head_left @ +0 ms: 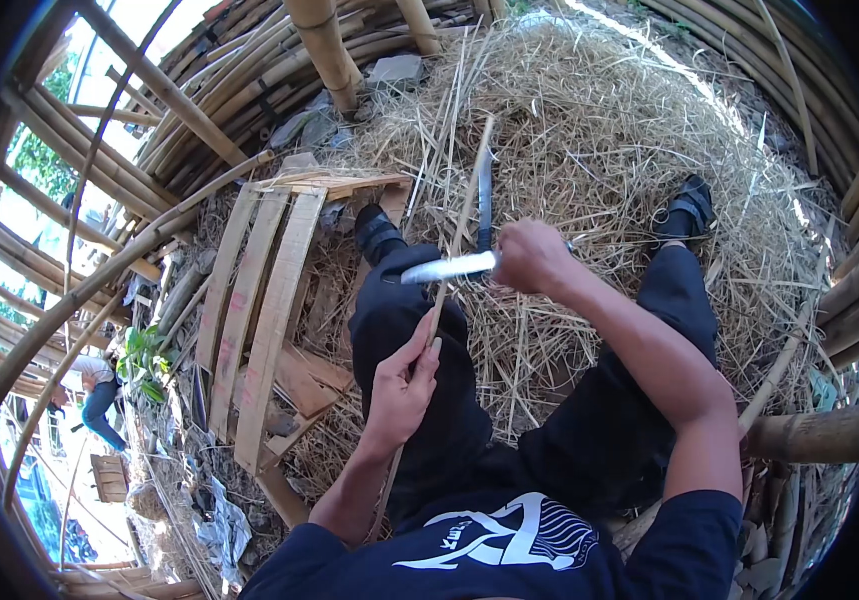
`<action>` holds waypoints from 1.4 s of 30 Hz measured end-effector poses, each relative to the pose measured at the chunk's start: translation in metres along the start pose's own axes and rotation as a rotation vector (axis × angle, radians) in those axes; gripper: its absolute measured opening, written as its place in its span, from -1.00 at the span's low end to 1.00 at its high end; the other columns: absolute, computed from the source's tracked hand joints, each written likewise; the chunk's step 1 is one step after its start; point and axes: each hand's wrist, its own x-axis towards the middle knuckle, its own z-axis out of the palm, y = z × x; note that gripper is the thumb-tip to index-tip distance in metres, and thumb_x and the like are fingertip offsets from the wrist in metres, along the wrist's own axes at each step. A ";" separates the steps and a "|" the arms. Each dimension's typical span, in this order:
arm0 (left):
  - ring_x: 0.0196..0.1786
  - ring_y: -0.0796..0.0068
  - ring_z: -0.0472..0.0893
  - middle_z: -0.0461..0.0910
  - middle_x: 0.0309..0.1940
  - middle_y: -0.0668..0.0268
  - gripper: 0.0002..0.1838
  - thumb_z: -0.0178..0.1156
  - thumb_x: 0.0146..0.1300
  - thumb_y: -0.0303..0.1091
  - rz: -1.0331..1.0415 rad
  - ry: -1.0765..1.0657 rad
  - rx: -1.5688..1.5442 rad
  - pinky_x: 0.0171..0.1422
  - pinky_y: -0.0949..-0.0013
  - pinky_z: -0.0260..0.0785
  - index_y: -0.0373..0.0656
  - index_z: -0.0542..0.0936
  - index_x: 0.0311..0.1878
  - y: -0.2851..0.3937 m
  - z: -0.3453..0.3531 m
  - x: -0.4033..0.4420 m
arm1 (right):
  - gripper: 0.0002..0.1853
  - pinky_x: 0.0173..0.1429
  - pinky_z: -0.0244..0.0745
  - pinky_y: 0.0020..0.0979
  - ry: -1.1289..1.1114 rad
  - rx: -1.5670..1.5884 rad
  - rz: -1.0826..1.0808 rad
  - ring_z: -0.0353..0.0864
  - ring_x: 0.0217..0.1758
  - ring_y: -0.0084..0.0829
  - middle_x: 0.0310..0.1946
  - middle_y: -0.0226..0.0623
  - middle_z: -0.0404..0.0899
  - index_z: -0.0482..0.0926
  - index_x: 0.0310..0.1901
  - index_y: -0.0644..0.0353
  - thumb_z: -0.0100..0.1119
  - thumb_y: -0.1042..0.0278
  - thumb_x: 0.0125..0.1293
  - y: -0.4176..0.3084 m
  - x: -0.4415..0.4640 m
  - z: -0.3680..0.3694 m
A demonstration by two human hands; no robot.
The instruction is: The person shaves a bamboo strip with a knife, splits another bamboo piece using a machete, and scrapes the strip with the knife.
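The left hand (403,388) pinches a thin strip (465,213), apparently to steady it, so that it juts forward beside the right hand (529,257), which clenches a knife (449,267), its blade crossing the strip ahead of the left hand.

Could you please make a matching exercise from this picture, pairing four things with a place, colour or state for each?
Column 1
1. Knife
2. Thin strip
3. Wooden crate
4. T-shirt

Column 2
A. Dark, with a white print
B. Held in the left hand, between thumb and fingers
C. Gripped in the right hand, its blade pointing left in the picture
D. Slatted, with reddish marks on it

Right pairs: 1-C, 2-B, 3-D, 4-A
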 end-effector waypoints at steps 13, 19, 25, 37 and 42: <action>-0.74 0.84 0.13 0.27 -0.53 0.50 -0.51 -0.09 0.49 -0.40 -0.167 -0.028 -0.185 -0.69 0.69 -0.02 0.03 0.21 0.45 -0.002 -0.029 -0.036 | -0.37 -0.36 0.39 -0.23 0.557 0.423 0.179 0.49 -0.59 -0.32 -0.66 -0.16 0.51 0.62 -0.48 0.33 -0.01 -0.20 0.34 0.078 0.040 -0.047; -0.72 0.85 0.13 0.28 -0.55 0.51 -0.53 -0.06 0.48 -0.39 -0.030 -0.056 -0.046 -0.67 0.69 -0.03 -0.03 0.26 0.43 0.000 -0.019 -0.017 | -0.40 -0.63 0.02 -0.44 0.190 0.975 0.001 0.11 -0.74 -0.65 -0.79 -0.56 0.19 0.58 -0.52 0.23 0.04 -0.22 0.35 -0.001 0.006 -0.033; -0.72 0.85 0.13 0.27 -0.56 0.52 -0.53 -0.03 0.47 -0.37 -0.077 0.006 -0.096 -0.68 0.69 -0.03 -0.03 0.27 0.43 -0.004 -0.017 -0.020 | -0.53 -0.66 -0.07 -0.48 -0.007 1.301 -0.031 0.03 -0.79 -0.68 -0.81 -0.63 0.15 0.59 -0.50 0.25 0.12 -0.02 0.38 0.006 0.007 -0.034; -0.73 0.87 0.07 0.18 -0.60 0.57 -0.52 -0.05 0.48 -0.38 -0.035 0.039 -0.119 -0.69 0.69 -0.06 -0.01 0.24 0.44 0.002 -0.019 -0.020 | -0.82 -0.32 0.47 -0.12 0.284 0.288 -0.273 0.55 -0.53 -0.01 -0.62 -0.01 0.54 0.63 -0.50 0.28 0.17 0.35 0.11 -0.011 -0.011 -0.009; -0.73 0.86 0.04 0.12 -0.61 0.58 -0.51 -0.07 0.49 -0.41 -0.063 -0.032 -0.252 -0.69 0.70 -0.10 0.02 0.23 0.45 0.002 -0.014 -0.022 | -0.83 -0.23 0.55 -0.10 0.186 0.134 -0.107 0.61 -0.49 0.00 -0.61 0.03 0.56 0.64 -0.51 0.27 0.06 0.41 -0.01 -0.005 0.006 -0.005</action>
